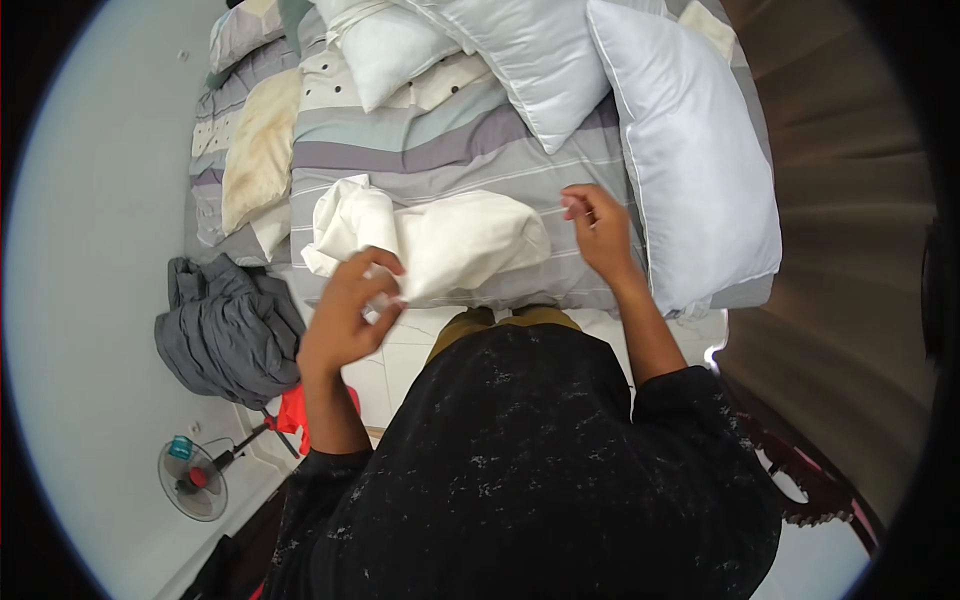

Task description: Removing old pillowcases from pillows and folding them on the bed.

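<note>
A crumpled white cloth lies bunched near the close edge of the bed; its exact kind cannot be told. My left hand hovers at the cloth's near left side, fingers bent and apart, with nothing seen in it. Whether its fingertips touch the fabric is unclear. To the right of the cloth, clear of it, my right hand is held over the striped bedsheet. Its fingers are loosely curled and no object shows in them. Just beyond that hand rests a large white pillow.
More white pillows are heaped at the far side. A stained cream pillow lies at the left. Dark grey bedding is piled left of the bed, above a fan. A brown curtain hangs on the right.
</note>
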The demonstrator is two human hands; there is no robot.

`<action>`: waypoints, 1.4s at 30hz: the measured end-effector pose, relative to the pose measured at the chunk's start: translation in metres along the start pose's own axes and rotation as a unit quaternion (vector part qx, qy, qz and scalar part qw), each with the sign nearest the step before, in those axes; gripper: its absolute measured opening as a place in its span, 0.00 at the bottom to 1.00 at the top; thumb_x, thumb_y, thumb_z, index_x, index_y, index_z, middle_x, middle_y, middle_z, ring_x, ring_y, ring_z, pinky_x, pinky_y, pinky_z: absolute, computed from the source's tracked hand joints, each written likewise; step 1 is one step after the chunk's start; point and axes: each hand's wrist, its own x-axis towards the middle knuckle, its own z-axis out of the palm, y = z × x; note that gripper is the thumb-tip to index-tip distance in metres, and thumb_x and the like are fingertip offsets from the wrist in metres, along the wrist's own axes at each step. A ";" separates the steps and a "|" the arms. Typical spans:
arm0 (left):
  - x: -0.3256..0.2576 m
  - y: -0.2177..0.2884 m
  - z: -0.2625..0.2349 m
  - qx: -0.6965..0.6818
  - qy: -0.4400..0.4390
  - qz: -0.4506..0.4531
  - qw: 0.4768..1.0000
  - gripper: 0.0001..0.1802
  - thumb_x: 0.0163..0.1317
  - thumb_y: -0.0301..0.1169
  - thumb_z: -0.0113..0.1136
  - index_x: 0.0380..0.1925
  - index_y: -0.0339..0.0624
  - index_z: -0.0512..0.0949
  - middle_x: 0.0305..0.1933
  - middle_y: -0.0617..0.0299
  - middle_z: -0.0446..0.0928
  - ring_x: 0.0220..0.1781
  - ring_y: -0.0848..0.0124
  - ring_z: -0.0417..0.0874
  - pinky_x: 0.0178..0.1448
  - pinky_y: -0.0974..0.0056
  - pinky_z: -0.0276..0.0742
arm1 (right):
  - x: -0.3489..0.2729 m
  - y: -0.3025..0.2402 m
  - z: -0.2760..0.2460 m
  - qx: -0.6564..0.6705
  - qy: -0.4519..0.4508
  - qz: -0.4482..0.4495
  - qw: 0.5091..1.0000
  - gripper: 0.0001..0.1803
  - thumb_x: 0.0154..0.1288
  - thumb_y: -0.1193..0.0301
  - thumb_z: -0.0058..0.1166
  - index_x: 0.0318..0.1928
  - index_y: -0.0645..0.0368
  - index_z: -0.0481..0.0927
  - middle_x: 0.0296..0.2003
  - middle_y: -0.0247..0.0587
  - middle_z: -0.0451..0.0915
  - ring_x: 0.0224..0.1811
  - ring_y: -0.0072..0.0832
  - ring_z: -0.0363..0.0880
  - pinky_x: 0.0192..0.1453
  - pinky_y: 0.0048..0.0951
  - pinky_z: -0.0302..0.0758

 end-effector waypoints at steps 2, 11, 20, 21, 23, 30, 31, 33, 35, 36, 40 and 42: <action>0.001 0.000 0.034 0.011 -0.077 -0.016 0.997 0.06 0.44 0.25 0.60 0.22 0.41 0.71 0.42 0.59 0.74 0.40 0.58 0.74 0.45 0.57 0.66 | -0.007 0.011 -0.018 0.024 -0.001 0.042 0.999 0.07 0.62 0.78 0.48 0.40 0.62 0.76 0.30 0.37 0.79 0.28 0.19 0.77 0.29 0.20 0.70; 0.017 0.018 0.124 -0.083 -0.262 -0.042 0.961 0.05 0.52 0.26 0.56 0.29 0.38 0.74 0.40 0.52 0.74 0.39 0.53 0.76 0.43 0.54 0.71 | -0.099 0.101 0.036 -0.304 -0.228 0.073 0.922 0.29 0.45 0.70 0.62 0.52 0.47 0.72 0.46 0.44 0.72 0.49 0.41 0.72 0.51 0.42 0.69; 0.010 -0.006 0.053 -0.044 0.116 -0.135 0.983 0.08 0.62 0.29 0.54 0.30 0.34 0.73 0.26 0.55 0.75 0.28 0.66 0.76 0.36 0.66 0.70 | -0.066 0.123 0.054 0.201 0.043 0.291 0.934 0.05 0.61 0.74 0.53 0.37 0.58 0.71 0.33 0.37 0.78 0.33 0.23 0.76 0.37 0.23 0.71; 0.012 -0.015 0.043 -0.035 0.169 -0.134 0.976 0.09 0.63 0.30 0.54 0.29 0.34 0.73 0.26 0.57 0.74 0.28 0.69 0.75 0.37 0.68 0.70 | -0.056 0.105 0.043 0.322 0.038 0.314 0.892 0.06 0.62 0.74 0.51 0.39 0.59 0.70 0.33 0.36 0.77 0.33 0.20 0.75 0.36 0.21 0.70; 0.014 -0.034 0.024 -0.061 0.278 -0.110 0.952 0.08 0.64 0.30 0.54 0.30 0.35 0.72 0.27 0.61 0.73 0.31 0.73 0.72 0.39 0.71 0.68 | -0.032 0.069 0.026 0.449 -0.028 0.252 0.857 0.10 0.63 0.73 0.51 0.43 0.59 0.67 0.33 0.35 0.76 0.33 0.16 0.73 0.31 0.20 0.70; -0.028 -0.099 -0.050 -0.169 0.414 -0.080 0.891 0.08 0.67 0.33 0.50 0.35 0.39 0.69 0.29 0.70 0.67 0.31 0.82 0.64 0.36 0.77 0.60 | -0.020 0.083 -0.089 -0.460 0.344 0.320 0.753 0.60 0.33 0.47 0.72 0.64 0.61 0.54 0.62 0.53 0.59 0.65 0.48 0.56 0.67 0.48 0.56; -0.038 -0.109 -0.054 -0.184 0.408 -0.092 0.889 0.08 0.67 0.33 0.50 0.34 0.39 0.69 0.29 0.70 0.67 0.30 0.83 0.64 0.35 0.77 0.60 | -0.033 0.104 -0.100 -0.424 0.280 0.423 0.751 0.61 0.34 0.46 0.71 0.65 0.62 0.53 0.64 0.53 0.56 0.66 0.50 0.53 0.65 0.60 0.54; -0.057 -0.130 -0.052 -0.178 0.384 -0.128 0.897 0.09 0.67 0.35 0.50 0.33 0.40 0.69 0.28 0.71 0.66 0.29 0.82 0.63 0.34 0.77 0.60 | -0.069 0.149 -0.101 -0.423 0.182 0.496 0.736 0.52 0.44 0.47 0.66 0.62 0.63 0.57 0.62 0.54 0.60 0.66 0.50 0.56 0.64 0.52 0.60; -0.076 -0.148 -0.041 -0.159 0.349 -0.195 0.903 0.11 0.66 0.35 0.50 0.30 0.39 0.70 0.26 0.66 0.68 0.29 0.79 0.65 0.34 0.72 0.64 | -0.080 0.183 -0.106 -0.385 0.235 0.429 0.783 0.34 0.54 0.50 0.59 0.49 0.67 0.72 0.49 0.60 0.74 0.54 0.53 0.71 0.57 0.46 0.67; -0.084 -0.155 -0.032 -0.146 0.328 -0.176 0.916 0.10 0.65 0.34 0.51 0.30 0.38 0.70 0.25 0.60 0.70 0.29 0.74 0.69 0.36 0.67 0.67 | -0.079 0.193 -0.103 -0.384 0.269 0.367 0.803 0.33 0.55 0.49 0.57 0.46 0.68 0.74 0.44 0.62 0.76 0.50 0.55 0.73 0.55 0.46 0.68; -0.115 -0.174 0.005 -0.105 0.176 -0.221 0.954 0.10 0.63 0.35 0.51 0.33 0.38 0.70 0.30 0.46 0.76 0.36 0.46 0.76 0.39 0.53 0.70 | -0.045 0.127 -0.135 -0.107 0.426 0.306 0.845 0.25 0.53 0.64 0.63 0.42 0.76 0.77 0.18 0.29 0.65 0.14 0.21 0.54 0.15 0.27 0.56; -0.127 -0.179 0.017 -0.102 0.089 -0.244 0.960 0.11 0.62 0.36 0.51 0.36 0.40 0.70 0.29 0.43 0.76 0.36 0.45 0.76 0.39 0.48 0.68 | -0.023 0.040 -0.159 0.051 0.459 0.132 0.877 0.18 0.48 0.75 0.61 0.39 0.75 0.78 0.32 0.39 0.77 0.28 0.28 0.72 0.38 0.26 0.73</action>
